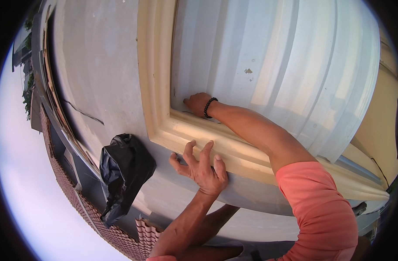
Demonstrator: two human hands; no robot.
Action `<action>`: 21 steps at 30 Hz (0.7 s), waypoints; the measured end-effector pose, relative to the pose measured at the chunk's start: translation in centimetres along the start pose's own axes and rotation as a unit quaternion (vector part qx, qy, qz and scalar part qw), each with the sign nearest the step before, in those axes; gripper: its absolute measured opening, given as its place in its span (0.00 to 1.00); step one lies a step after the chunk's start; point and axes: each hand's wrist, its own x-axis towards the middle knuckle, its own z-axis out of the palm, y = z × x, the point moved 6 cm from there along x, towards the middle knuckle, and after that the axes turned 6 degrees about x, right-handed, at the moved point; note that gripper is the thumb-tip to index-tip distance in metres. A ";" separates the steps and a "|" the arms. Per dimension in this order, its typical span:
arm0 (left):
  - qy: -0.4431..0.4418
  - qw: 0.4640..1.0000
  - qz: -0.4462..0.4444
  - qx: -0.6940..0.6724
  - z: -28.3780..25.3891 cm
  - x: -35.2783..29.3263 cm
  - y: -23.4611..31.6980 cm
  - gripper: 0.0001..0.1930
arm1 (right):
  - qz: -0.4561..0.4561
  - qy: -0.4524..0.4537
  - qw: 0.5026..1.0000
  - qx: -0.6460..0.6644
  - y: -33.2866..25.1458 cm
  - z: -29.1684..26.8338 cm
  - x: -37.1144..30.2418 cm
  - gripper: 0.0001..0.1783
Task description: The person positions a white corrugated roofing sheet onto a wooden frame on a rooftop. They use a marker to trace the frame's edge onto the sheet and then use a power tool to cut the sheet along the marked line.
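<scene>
My left hand (204, 171) is open, its fingers spread and bent, with the fingertips at the outer edge of a cream moulding (186, 132). Nothing shows in its grasp. My right hand (197, 105), with a black beaded bracelet at the wrist, reaches over the moulding to its inner corner. Its fingers are closed and low against the pale ribbed metal sheet (234, 52). What they hold, if anything, is hidden. A thin dark line shows on the sheet just below that hand.
A black plastic bag (126, 167) lies on the grey plastered surface (99, 56), left of my left hand. Red-brown roof tiles (146, 237) and a roof edge run along the lower left. A blue-grey strip (355, 167) lies beside the moulding at the right.
</scene>
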 end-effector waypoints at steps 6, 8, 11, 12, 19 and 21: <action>0.019 1.000 0.004 0.012 -0.2 -0.2 -0.1 0.18 | 0.008 0.063 0.977 0.206 2.5 -1.0 -2.7 0.25; 0.012 1.000 0.004 0.005 0.0 0.0 0.1 0.19 | 0.051 0.001 0.958 0.281 3.9 -0.1 -4.7 0.29; 0.016 1.000 0.001 0.004 0.0 -0.1 0.0 0.19 | 0.121 -0.134 0.938 0.296 3.5 0.5 -10.1 0.31; 0.020 1.000 0.005 0.003 0.0 0.0 0.1 0.19 | 0.117 -0.159 0.936 0.292 4.3 1.4 -11.2 0.31; 0.018 0.999 0.004 0.031 0.5 -0.4 -0.3 0.19 | 0.120 0.002 0.947 0.297 9.0 -4.1 -23.9 0.24; 0.039 0.998 0.019 0.035 0.4 -0.2 0.1 0.20 | 0.192 0.043 0.933 0.301 12.7 -6.7 -29.4 0.20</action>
